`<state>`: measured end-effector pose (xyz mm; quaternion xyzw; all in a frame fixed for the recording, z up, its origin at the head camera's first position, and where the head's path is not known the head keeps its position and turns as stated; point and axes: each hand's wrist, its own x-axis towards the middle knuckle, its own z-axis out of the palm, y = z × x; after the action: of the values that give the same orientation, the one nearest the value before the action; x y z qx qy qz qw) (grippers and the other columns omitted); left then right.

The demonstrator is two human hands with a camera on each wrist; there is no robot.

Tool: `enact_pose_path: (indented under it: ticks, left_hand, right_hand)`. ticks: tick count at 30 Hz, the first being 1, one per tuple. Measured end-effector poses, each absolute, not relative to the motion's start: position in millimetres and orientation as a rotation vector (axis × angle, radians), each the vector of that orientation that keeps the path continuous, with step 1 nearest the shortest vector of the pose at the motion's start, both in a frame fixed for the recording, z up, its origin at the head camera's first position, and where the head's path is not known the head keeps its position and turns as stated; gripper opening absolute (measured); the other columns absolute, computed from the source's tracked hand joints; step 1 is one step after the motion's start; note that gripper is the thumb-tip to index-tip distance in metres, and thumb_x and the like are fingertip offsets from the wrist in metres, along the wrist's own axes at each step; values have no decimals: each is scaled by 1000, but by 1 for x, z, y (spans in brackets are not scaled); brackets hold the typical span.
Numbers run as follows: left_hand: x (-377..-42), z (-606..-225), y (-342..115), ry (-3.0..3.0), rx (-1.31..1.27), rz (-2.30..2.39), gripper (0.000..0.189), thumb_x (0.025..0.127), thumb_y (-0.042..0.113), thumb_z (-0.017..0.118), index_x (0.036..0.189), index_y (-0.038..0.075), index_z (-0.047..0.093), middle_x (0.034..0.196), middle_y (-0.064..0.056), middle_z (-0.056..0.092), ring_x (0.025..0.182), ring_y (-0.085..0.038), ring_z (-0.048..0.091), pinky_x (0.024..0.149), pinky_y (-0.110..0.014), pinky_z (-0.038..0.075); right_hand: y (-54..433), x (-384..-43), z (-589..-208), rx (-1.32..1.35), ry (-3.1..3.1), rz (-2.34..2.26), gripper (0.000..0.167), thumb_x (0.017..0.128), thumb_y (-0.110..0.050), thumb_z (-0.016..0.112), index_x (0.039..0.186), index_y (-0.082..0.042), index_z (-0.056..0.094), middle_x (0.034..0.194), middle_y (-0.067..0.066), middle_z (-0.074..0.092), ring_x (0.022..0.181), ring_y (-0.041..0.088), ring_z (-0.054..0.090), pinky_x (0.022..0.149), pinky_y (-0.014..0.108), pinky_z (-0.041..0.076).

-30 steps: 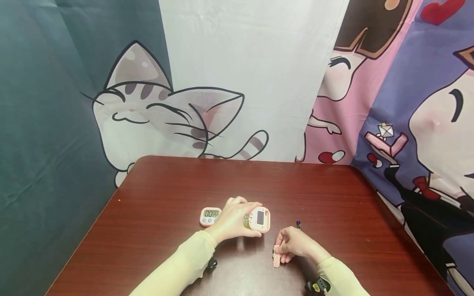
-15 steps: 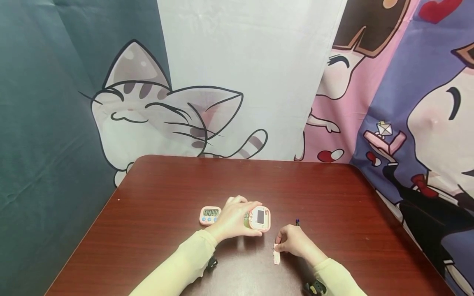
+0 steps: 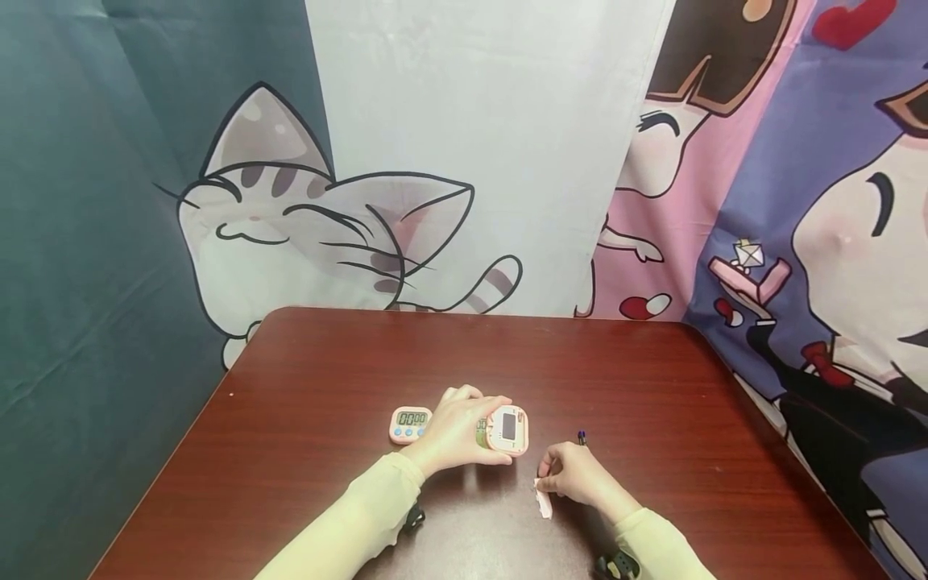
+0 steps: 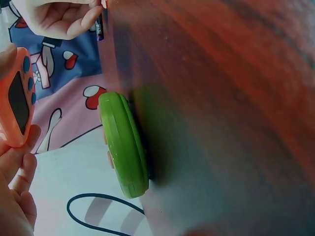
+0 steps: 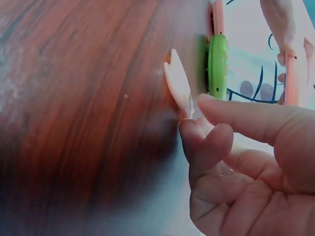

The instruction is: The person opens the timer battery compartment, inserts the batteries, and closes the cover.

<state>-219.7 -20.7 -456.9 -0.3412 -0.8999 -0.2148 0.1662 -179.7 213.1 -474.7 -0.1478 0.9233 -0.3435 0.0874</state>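
Observation:
My left hand (image 3: 453, 435) grips a pink digital timer (image 3: 509, 429) by its edges above the table, its pale back with a dark rectangle turned up in the head view. Its dark screen and blue buttons show in the left wrist view. My right hand (image 3: 576, 475) pinches a thin, pale pink plastic piece (image 5: 179, 83) by one end, low over the table. Beneath the left hand stands a green timer (image 4: 123, 145), partly hidden in the head view. Left of that hand, a second pink timer (image 3: 411, 424) lies with 00:00 on its display.
A small dark cylinder (image 4: 100, 28) with a bluish end, like a battery, is just behind my right hand. The reddish-brown table (image 3: 326, 354) ends at a cartoon-printed cloth backdrop (image 3: 464, 121).
The pink piece has turned in my right fingers, its lower end swinging a little to the right. The right hand has shifted slightly; the left hand holds its timer in the same place.

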Motion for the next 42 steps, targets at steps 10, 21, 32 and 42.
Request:
enact_pose_path:
  ticks: [10,21,32,42]
  left_hand:
    - [-221,-458,-22,-2567,-966,-586,81,60,65,76,129,26,59,107,15,66,93,-7,47,82,-30,35]
    - [-222,-459,-21,-2541,-978,-604,80,59,63,78,127,24,60,106,14,67,92,-8,47,86,-32,35]
    - [-222,-463,-15,-2574,-999,-631,80,59,61,80,127,25,60,106,15,66,93,-7,47,85,-31,35]
    - [-222,-461,-18,-2585,-984,-582,80,60,64,77,127,25,60,108,15,66,93,-8,47,86,-31,35]
  right_hand:
    - [227,-188,-463,-300,2819,-1097,14,76,-12,75,74,-11,62,59,-3,58,49,10,51,47,25,43]
    - [259,-200,-460,-139,3082,-901,19,73,-10,77,88,-8,66,72,-1,62,66,12,56,61,31,43]
    - [276,-206,-475,-128,3036,-880,26,75,-11,76,98,-3,66,75,0,62,68,13,54,63,32,44]
    - [264,-213,-477,-16,2917,-1059,34,78,-8,73,108,2,60,59,3,54,43,14,53,42,29,47]
